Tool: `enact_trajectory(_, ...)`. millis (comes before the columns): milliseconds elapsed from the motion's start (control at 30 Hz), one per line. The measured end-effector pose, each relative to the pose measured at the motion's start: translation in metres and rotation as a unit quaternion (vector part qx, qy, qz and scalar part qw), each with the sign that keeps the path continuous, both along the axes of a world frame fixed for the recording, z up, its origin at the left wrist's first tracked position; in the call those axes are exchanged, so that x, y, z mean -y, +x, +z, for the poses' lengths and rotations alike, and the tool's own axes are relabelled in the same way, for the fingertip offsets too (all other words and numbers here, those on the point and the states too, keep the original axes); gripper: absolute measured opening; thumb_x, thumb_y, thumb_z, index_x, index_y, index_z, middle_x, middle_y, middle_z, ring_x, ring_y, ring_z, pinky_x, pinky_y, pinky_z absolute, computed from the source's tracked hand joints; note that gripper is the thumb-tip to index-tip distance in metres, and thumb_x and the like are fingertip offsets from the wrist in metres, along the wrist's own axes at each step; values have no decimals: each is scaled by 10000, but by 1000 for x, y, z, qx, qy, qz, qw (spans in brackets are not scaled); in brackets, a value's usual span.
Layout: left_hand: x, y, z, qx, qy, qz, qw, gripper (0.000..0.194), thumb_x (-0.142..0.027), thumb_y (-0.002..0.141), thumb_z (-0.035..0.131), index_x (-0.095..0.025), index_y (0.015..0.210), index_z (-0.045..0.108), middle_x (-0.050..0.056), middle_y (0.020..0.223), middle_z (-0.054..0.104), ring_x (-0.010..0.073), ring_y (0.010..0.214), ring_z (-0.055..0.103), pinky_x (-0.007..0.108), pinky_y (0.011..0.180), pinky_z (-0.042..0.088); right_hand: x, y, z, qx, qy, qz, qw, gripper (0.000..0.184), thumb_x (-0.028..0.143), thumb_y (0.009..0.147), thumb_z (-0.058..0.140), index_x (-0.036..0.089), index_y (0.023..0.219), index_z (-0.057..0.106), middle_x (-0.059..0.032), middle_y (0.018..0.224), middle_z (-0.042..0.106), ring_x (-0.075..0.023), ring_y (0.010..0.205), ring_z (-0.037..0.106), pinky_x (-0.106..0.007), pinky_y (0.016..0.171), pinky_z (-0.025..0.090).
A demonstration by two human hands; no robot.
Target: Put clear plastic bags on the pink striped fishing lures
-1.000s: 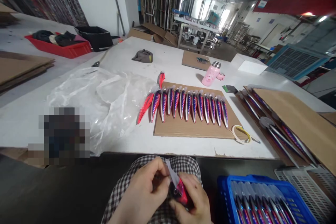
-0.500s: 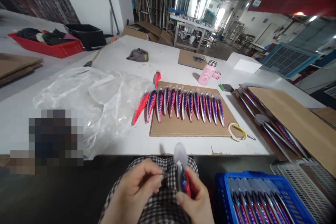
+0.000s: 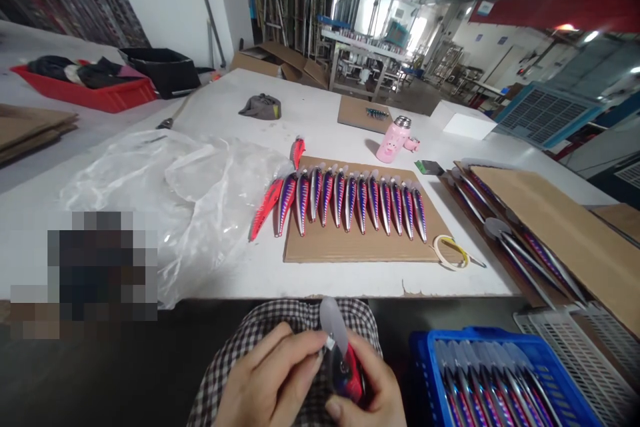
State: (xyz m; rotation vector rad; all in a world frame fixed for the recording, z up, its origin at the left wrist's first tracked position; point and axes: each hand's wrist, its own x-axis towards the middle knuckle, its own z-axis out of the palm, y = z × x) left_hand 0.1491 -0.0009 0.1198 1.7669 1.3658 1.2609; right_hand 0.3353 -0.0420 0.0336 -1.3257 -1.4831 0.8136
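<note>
Over my lap, my right hand (image 3: 375, 380) is closed around a fishing lure (image 3: 344, 368) with a dark and red body. Its clear diving lip (image 3: 332, 317) points up and away from me. My left hand (image 3: 273, 373) pinches at the lure's nose, thumb and forefinger pressed together beside a small whitish bit. What lies between those fingertips is too small to make out. On the table ahead, several purple-and-silver lures (image 3: 363, 203) lie in a row on a cardboard sheet (image 3: 350, 250), with a red lure (image 3: 266, 209) at the row's left end.
A blue basket (image 3: 423, 367) of upright lures stands low at my right. Crumpled clear plastic (image 3: 200, 193) covers the table's left part. A pink bottle (image 3: 394, 140), a yellow-white ring (image 3: 443, 253) and stacked cardboard (image 3: 555, 220) with lures are on the right.
My left hand has moved right, from apart to touching the lure's nose. The lure in my right hand has dropped slightly and tilted, its lip leaning left.
</note>
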Motion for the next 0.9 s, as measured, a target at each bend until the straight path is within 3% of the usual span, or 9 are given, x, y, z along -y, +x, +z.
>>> enact_trajectory(100,-5,-4,5,-17,-14,-16,1000,185,-160,844,596,-290,883,722,-44,751,694,118,673,664,154,659,508,-2,4,3,76,42,29,996,646,302,650,819,245,1266,637,-69,1170,726,-298,1007,716,-349,851,614)
enact_trajectory(300,-13,-8,12,-88,-74,-71,991,172,-184,848,556,-233,736,679,-49,582,557,108,495,557,179,502,445,-3,4,8,202,115,22,972,710,219,638,787,252,1315,578,-53,1173,731,-290,1044,707,-359,922,586)
enact_trajectory(600,-15,-12,13,-99,-138,-118,978,221,-182,865,507,-213,699,650,-31,637,590,114,575,588,189,558,439,-11,8,17,232,181,45,955,598,278,755,724,226,1320,536,-77,1117,738,-276,1006,717,-365,867,616)
enact_trajectory(900,-14,-10,13,-162,-72,-96,979,218,-116,819,510,-211,633,576,-53,593,509,87,482,517,169,485,387,-11,2,20,224,169,47,959,619,255,748,724,245,1327,507,-71,1097,742,-285,983,722,-396,859,618)
